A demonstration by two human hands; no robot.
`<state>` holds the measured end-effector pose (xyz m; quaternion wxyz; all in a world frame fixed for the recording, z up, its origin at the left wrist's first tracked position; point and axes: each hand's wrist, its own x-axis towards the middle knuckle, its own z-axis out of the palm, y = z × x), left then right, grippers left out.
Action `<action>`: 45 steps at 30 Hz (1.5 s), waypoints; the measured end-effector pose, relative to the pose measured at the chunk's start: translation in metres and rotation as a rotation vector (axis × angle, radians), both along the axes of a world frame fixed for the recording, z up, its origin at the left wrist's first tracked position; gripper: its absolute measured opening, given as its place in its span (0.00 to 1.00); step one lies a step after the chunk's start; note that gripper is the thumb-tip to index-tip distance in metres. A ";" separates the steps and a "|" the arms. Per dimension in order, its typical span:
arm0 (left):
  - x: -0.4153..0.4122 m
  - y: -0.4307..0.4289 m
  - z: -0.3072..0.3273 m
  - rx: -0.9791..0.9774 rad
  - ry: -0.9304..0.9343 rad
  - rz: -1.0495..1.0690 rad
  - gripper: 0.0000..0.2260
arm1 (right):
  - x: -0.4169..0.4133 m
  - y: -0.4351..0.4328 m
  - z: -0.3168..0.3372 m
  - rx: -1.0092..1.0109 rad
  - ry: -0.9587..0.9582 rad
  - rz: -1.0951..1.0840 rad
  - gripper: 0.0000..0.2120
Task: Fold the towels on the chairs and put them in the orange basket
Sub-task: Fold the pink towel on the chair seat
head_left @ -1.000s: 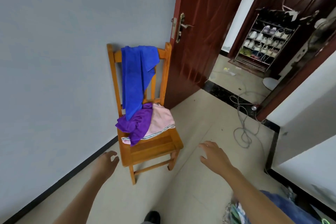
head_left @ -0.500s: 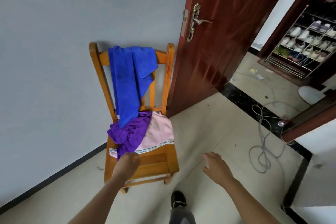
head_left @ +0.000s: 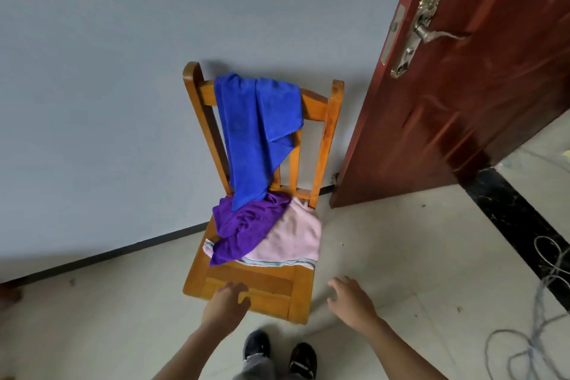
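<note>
Nothing is folded yet. All three towels are seen on the wooden chair (head_left: 262, 284) and none is in hand. The blue towel (head_left: 256, 133) is draped over the backrest, and its lower corner hangs down onto the purple towel (head_left: 243, 228). The purple towel is crumpled on the left part of the seat and overlaps the pink towel (head_left: 293, 237), which is spread flat to its right. The orange basket is not seen in this view, so its place cannot be told.

The left hand (head_left: 226, 302) is held at the near edge of the seat with fingers loosely bent and no cloth gripped; whether the wood is touched cannot be told. The right hand (head_left: 351, 299) is held over the floor just right of the seat's near corner, fingers spread and relaxed, nothing held.

The task is judged to be at its very start for this chair — a first towel is not yet picked. Three towels are left to be lifted, folded and put in the basket. Other chairs, if any, are not shown.
</note>
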<state>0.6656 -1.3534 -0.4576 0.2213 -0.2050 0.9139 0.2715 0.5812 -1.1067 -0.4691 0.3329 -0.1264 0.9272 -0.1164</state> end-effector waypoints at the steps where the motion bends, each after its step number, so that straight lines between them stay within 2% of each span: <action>1: 0.000 0.000 -0.004 -0.013 -0.013 0.006 0.13 | -0.001 -0.005 -0.009 -0.016 -0.027 0.009 0.19; 6: -0.018 -0.003 -0.023 -0.082 -0.028 -0.012 0.13 | -0.007 -0.018 -0.049 -0.062 -0.096 0.016 0.19; 10: -0.039 0.001 -0.057 -0.114 -0.083 -0.027 0.15 | -0.016 -0.016 -0.084 -0.016 -0.088 -0.043 0.17; 14: -0.065 0.013 -0.101 -0.166 -0.160 -0.115 0.20 | -0.035 -0.020 -0.126 0.061 -0.075 -0.164 0.16; 17: -0.087 0.022 -0.136 -0.239 -0.156 -0.264 0.24 | -0.054 -0.033 -0.161 0.049 -0.048 -0.231 0.16; 19: -0.103 0.024 -0.168 -0.269 -0.132 -0.359 0.30 | -0.068 -0.044 -0.190 0.024 -0.035 -0.263 0.18; 22: -0.118 0.029 -0.213 -0.317 -0.194 -0.431 0.37 | -0.081 -0.060 -0.230 0.005 -0.051 -0.336 0.21; 25: -0.117 0.031 -0.247 -0.275 -0.201 -0.422 0.33 | -0.085 -0.070 -0.258 -0.005 -0.026 -0.441 0.19; 29: -0.110 0.028 -0.262 -0.248 -0.241 -0.412 0.30 | -0.093 -0.068 -0.275 -0.067 0.043 -0.489 0.11; 34: -0.117 0.031 -0.252 -0.196 -0.338 -0.371 0.30 | -0.088 -0.052 -0.265 -0.090 -0.044 -0.465 0.09; 37: -0.119 0.046 -0.224 -0.098 -0.393 -0.251 0.28 | -0.078 -0.052 -0.228 -0.171 0.031 -0.541 0.07; 41: -0.117 0.065 -0.165 -0.057 -0.262 -0.162 0.26 | -0.072 -0.059 -0.156 -0.405 0.142 -0.591 0.08; 45: -0.125 0.068 -0.089 -0.041 -0.114 -0.060 0.23 | -0.083 -0.071 -0.067 -0.573 0.228 -0.510 0.16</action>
